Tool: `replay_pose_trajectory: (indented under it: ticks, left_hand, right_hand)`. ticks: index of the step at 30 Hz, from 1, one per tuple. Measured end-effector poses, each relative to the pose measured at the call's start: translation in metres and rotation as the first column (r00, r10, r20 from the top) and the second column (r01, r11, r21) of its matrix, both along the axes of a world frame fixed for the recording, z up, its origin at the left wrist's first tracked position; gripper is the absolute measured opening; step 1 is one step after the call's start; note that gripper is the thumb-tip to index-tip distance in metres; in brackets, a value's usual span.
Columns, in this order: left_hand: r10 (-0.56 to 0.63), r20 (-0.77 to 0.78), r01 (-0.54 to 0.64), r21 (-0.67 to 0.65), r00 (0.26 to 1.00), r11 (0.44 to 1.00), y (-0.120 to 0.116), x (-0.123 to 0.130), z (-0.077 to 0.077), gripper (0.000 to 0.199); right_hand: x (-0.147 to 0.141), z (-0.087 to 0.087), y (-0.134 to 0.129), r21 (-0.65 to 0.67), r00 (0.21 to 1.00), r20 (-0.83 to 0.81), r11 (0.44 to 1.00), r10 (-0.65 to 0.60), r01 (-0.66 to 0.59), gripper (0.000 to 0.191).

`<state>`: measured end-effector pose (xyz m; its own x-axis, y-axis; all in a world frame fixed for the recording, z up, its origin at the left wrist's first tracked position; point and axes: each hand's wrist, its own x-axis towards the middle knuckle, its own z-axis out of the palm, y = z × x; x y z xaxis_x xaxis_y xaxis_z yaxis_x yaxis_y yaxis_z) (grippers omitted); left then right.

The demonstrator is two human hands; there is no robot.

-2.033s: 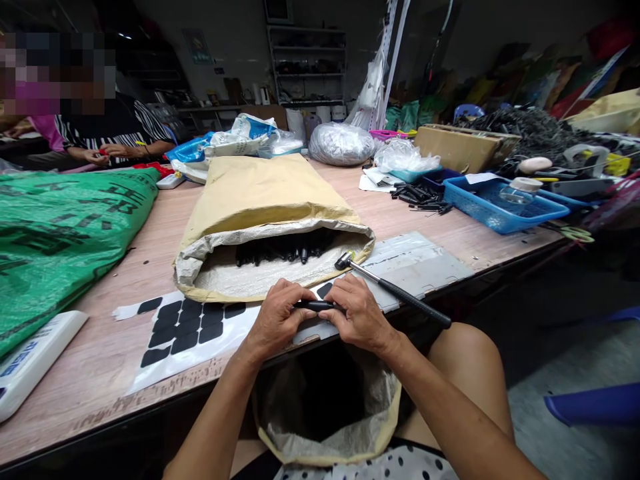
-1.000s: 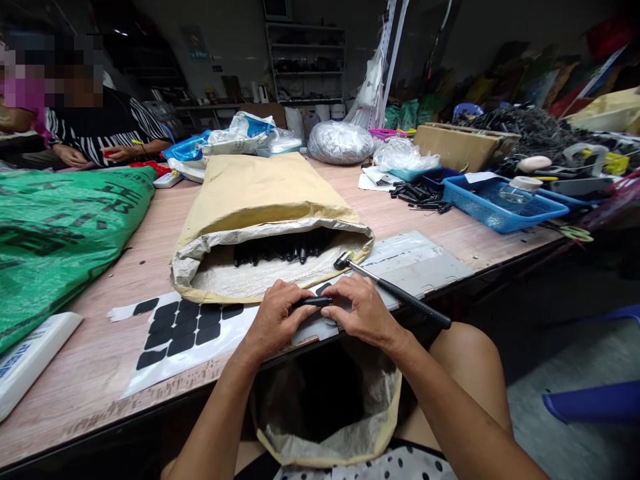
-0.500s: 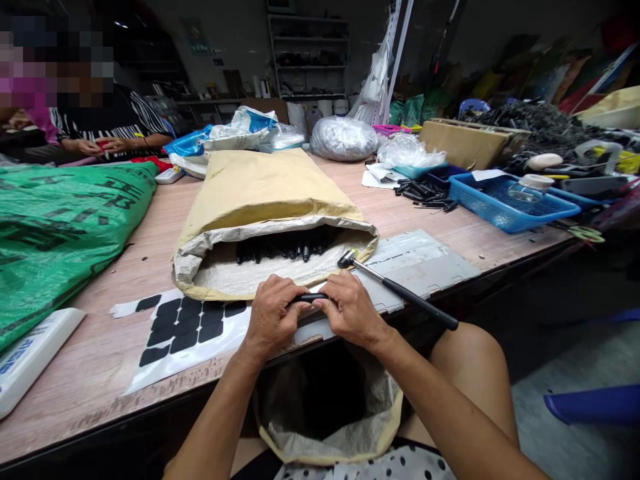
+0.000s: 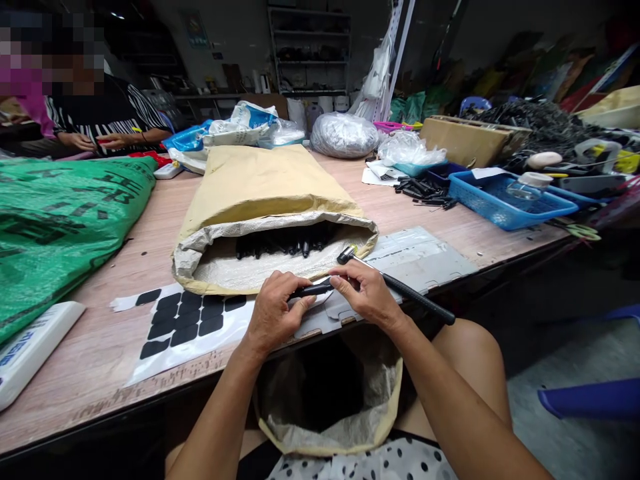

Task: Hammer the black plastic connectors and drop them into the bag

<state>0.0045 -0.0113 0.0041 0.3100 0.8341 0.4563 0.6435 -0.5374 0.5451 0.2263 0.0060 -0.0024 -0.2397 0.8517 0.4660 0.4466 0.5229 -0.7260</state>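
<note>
My left hand (image 4: 274, 313) and my right hand (image 4: 367, 293) meet at the table's near edge and together grip a short black rod (image 4: 314, 290), one hand at each end. Just left of the hands lies a white backing sheet with black adhesive pads (image 4: 185, 323). Behind the hands a tan paper sack (image 4: 265, 193) lies on its side, mouth open toward me, with several black rods inside (image 4: 285, 245). A small hammer with a black handle (image 4: 400, 287) rests on a grey plate (image 4: 425, 257), right beside my right hand.
A green woven sack (image 4: 60, 220) fills the left side, with a white box (image 4: 30, 350) at the near left. Blue baskets (image 4: 510, 200) and loose black parts (image 4: 425, 190) sit at the right. Another open sack (image 4: 330, 400) hangs below the table edge. A person in stripes (image 4: 100, 123) works at the far left.
My hands have shifted slightly forward on the table with the black rod still between them; my right hand has moved up close to the hammer head.
</note>
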Motion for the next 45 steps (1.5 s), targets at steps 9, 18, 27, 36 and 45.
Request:
replay_pose_trajectory:
  ticks: [9,18,27,36,45]
  left_hand:
    - [-0.368,-0.061,0.328,-0.337,0.928,0.883,-0.093,0.032,-0.016,0.013]
    - [-0.002,-0.316,-0.234,-0.706,0.949,0.669,-0.093,0.029,-0.163,0.036]
    - [-0.392,0.003,0.226,-0.821,0.920,0.525,-0.089,0.034,-0.043,0.039]
    - [0.601,-0.060,-0.576,-0.374,0.797,0.727,0.061,-0.056,0.040,0.040]
    - [0.754,-0.431,-0.867,-0.194,0.496,0.460,0.111,-0.080,0.018,0.036]
  right_hand:
    - [0.000,-0.004,0.002,0.025,1.000,0.008,1.000,0.010,-0.010,0.018]
    - [-0.001,-0.007,0.003,0.038,0.999,0.033,0.999,-0.008,0.006,0.013]
    - [-0.002,-0.007,0.003,0.048,0.998,0.062,0.999,-0.012,0.009,0.013]
    - [-0.004,-0.008,0.002,0.051,0.996,0.082,0.998,-0.026,0.022,0.012]
    - [-0.005,-0.010,0.003,0.081,0.986,0.151,0.995,-0.064,0.053,0.011]
